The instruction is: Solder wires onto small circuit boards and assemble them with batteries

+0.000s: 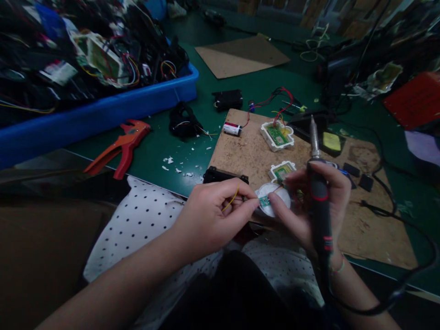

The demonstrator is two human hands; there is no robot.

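My left hand point(216, 208) is pinched on a thin yellow wire point(231, 201), its fingertips at the edge of a small green circuit board point(264, 201). Behind that board is a round whitish disc point(281, 198). My right hand point(330, 192) holds a soldering iron point(319, 192), tip pointing up and away from the board. The thumb of this hand presses at the board's right side. Just beyond my fingers lies a white-framed circuit board point(282, 170), partly hidden. Another white housing with a green board point(277, 135) sits farther back, with red wires attached.
A brown work board point(247, 156) lies on the green table. On it are a battery point(233, 129) and a yellow sponge point(332, 141). To the left are an orange-red cutter point(127, 146) and a blue bin point(103, 110) heaped with parts. The iron's cable point(409, 275) loops right.
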